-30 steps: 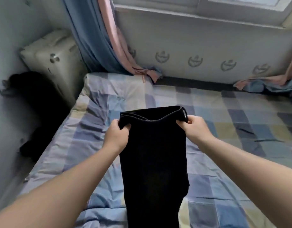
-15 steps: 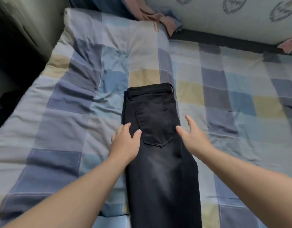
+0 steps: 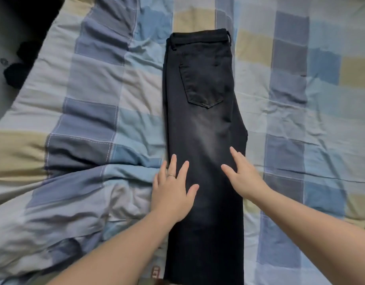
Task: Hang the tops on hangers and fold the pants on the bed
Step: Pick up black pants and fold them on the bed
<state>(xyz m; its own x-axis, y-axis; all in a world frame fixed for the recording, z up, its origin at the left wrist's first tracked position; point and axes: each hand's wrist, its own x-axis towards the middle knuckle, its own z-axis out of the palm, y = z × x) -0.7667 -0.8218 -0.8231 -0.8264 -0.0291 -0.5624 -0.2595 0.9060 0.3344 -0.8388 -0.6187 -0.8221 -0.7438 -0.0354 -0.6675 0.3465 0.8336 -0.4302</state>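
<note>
A pair of black jeans [image 3: 204,83] lies flat on the checked bed cover [image 3: 95,103], folded lengthwise with one leg over the other. The waistband points away from me and a back pocket faces up. My left hand [image 3: 173,190] lies flat with spread fingers on the left edge of the thigh part. Over the right side of the same part, my right hand [image 3: 242,174] has straight fingers on or just above the cloth. The leg ends run out of view at the bottom.
The blue, grey and yellow bed cover is bunched into folds at the lower left [image 3: 60,202]. Past the bed's left edge lies a dark gap with black items [image 3: 17,73].
A second ago both hands held the jeans up by the waistband. The jeans now lie on the bed, and both hands have let go and slid down from the pocket to the thigh.
</note>
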